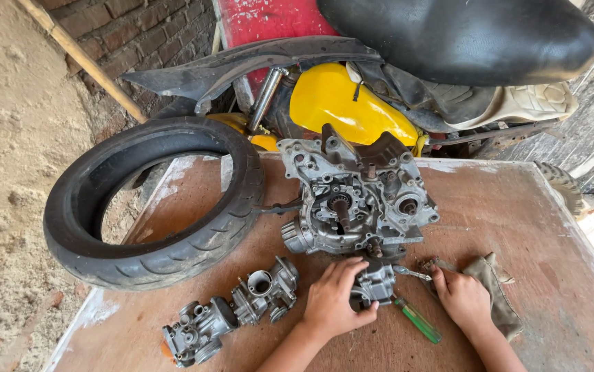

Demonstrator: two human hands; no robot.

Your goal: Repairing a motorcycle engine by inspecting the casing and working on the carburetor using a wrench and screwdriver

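1. While my left hand [330, 303] clamps its grip over the small grey carburettor [374, 284] at about 6 o'clock on the worktop [517, 227], the part sits just below the engine case [355, 200]; a slip could, I judge, knock it against the case's protruding shaft.
2. My right hand [463, 297] rests on the grimy rag [495, 289] at 5 o'clock, fingers bent; I cannot tell whether its grip holds the rag or only presses it.
3. Green-handled screwdriver [414, 317] lies between the hands, its tip near the carburettor; a careless forearm might roll it.
4. Two more carburettors [231, 313] sit near the 7 o'clock edge and could be nudged off.
5. Hidden: the held carburettor's near face, under my fingers. The tyre [152, 207] overhangs the 9 o'clock edge.
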